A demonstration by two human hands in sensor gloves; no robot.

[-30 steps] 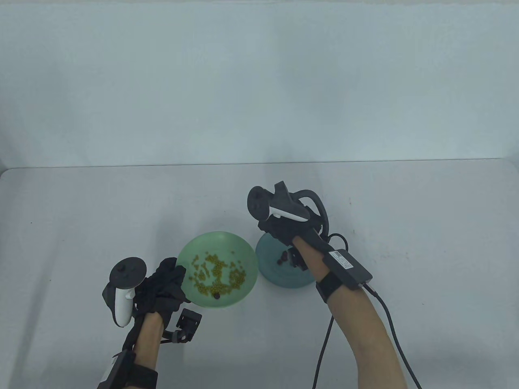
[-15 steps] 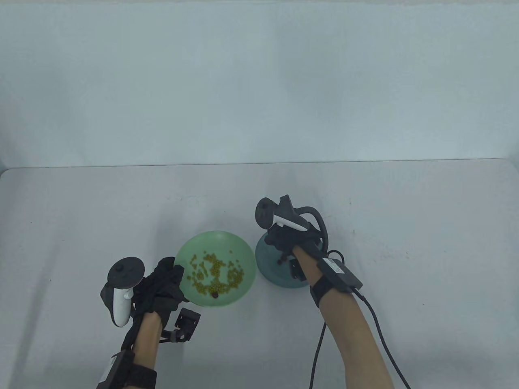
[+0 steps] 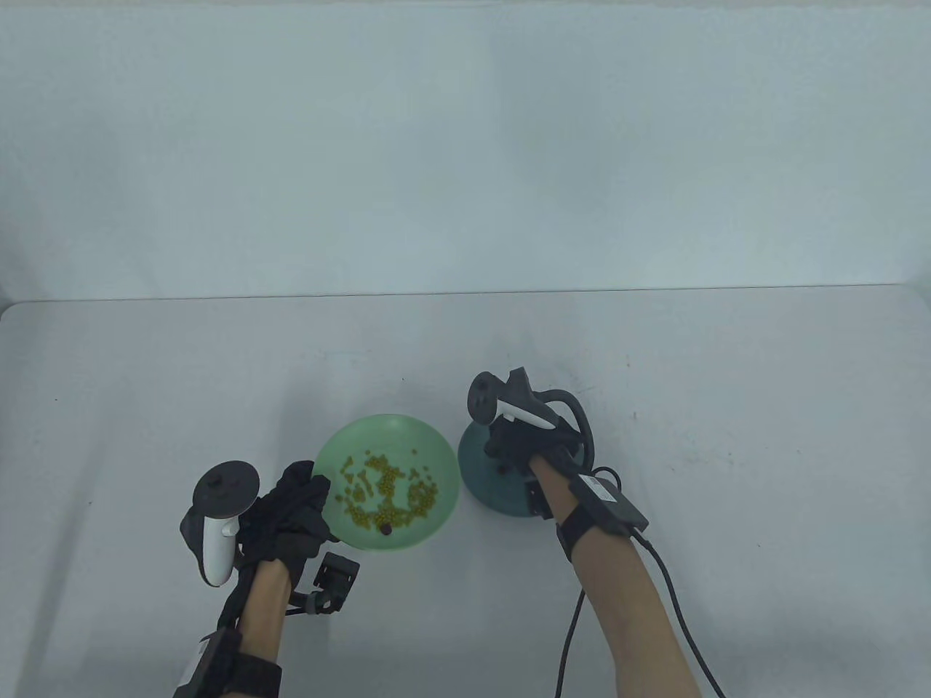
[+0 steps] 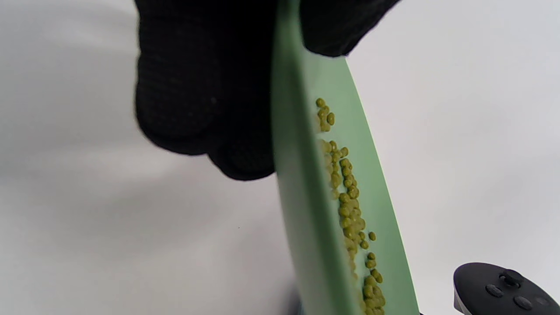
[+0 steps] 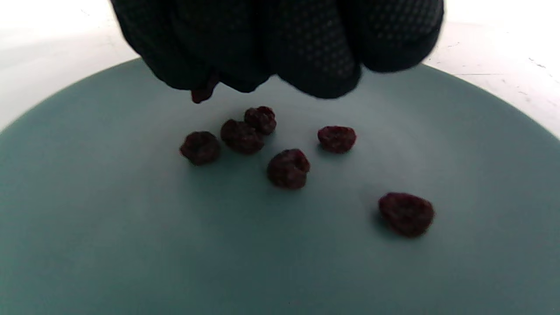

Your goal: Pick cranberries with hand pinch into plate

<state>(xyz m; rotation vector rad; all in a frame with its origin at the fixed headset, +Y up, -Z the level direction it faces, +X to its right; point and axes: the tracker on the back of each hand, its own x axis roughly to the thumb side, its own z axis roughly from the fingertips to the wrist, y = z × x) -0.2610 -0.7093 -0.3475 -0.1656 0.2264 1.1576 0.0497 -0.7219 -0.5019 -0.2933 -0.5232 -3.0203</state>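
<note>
A light green plate (image 3: 429,445) holds several yellow-green beans (image 3: 385,486) and one dark cranberry (image 3: 388,528) near its front edge. My left hand (image 3: 294,512) grips that plate's left rim, as the left wrist view (image 4: 288,131) shows. A teal plate (image 3: 476,465) stands to the right. My right hand (image 3: 520,440) hovers low over it, fingers bunched. In the right wrist view the fingertips (image 5: 205,85) pinch a dark red cranberry (image 5: 201,94) just above the teal plate (image 5: 109,245), where several cranberries (image 5: 288,168) lie.
The grey table (image 3: 764,407) stretches wide around both plates, with a pale wall behind. A black cable (image 3: 676,589) trails from my right wrist toward the front edge.
My right hand has moved toward me and down over the teal plate, covering the cranberries in the table view. My left hand and the green plate have stayed put.
</note>
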